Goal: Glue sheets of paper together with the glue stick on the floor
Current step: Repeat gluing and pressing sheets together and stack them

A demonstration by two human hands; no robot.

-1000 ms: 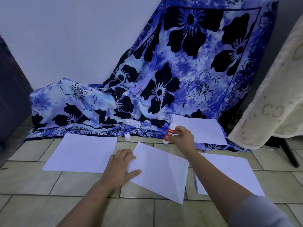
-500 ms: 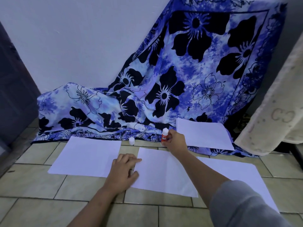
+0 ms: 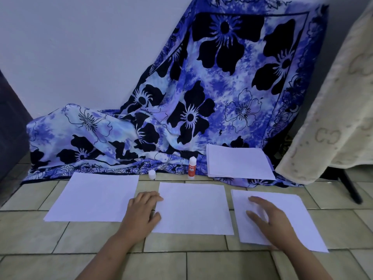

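Three white sheets lie side by side on the tiled floor: a left sheet [image 3: 94, 197], a middle sheet [image 3: 193, 207] and a right sheet [image 3: 302, 211]. My left hand [image 3: 141, 213] rests on the middle sheet's left edge, fingers relaxed. My right hand [image 3: 270, 221] hovers over or touches the right sheet with spread fingers, slightly blurred. The glue stick [image 3: 192, 167], red and white, stands upright and uncapped behind the middle sheet. Its white cap [image 3: 152, 174] sits on the floor to the left. A stack of paper [image 3: 239, 162] lies on the cloth at the back right.
A blue flowered cloth [image 3: 181, 118] drapes from the wall down to the floor behind the sheets. A cream blanket [image 3: 335, 110] hangs at the right over a dark stand leg [image 3: 349, 184]. A dark panel borders the left side.
My right hand set the glue stick upright near the cloth and moved right, onto the right sheet. The middle sheet now lies flat and squared; my left hand stayed at its left edge.
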